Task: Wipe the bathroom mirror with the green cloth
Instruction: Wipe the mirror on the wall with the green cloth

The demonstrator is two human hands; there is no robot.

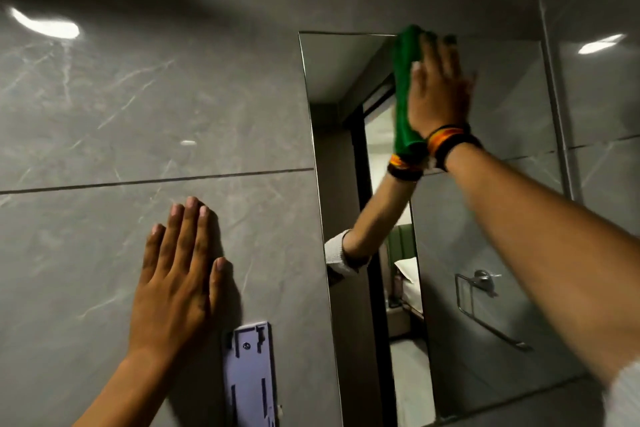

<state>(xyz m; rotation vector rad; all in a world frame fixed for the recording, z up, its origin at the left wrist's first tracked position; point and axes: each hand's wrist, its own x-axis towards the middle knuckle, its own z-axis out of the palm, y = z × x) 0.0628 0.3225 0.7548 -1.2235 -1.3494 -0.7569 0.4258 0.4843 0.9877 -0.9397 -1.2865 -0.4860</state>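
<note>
The right hand [440,90] presses the green cloth [407,87] flat against the mirror [512,204] near its top edge, in the upper centre-right of the frame. Its fingers are extended and held close together over the cloth, with the fingertips blurred. The cloth hangs in a folded strip down the left side of the hand, from the mirror's top edge to the wrist, where a black and orange wristband [450,142] sits. In the lower left of the frame, the left hand [180,274] lies flat on the grey tiled wall [104,97], fingers together and thumb apart, holding nothing. Just right of its wrist is a pale plastic bracket [251,374] screwed to the wall.
</note>
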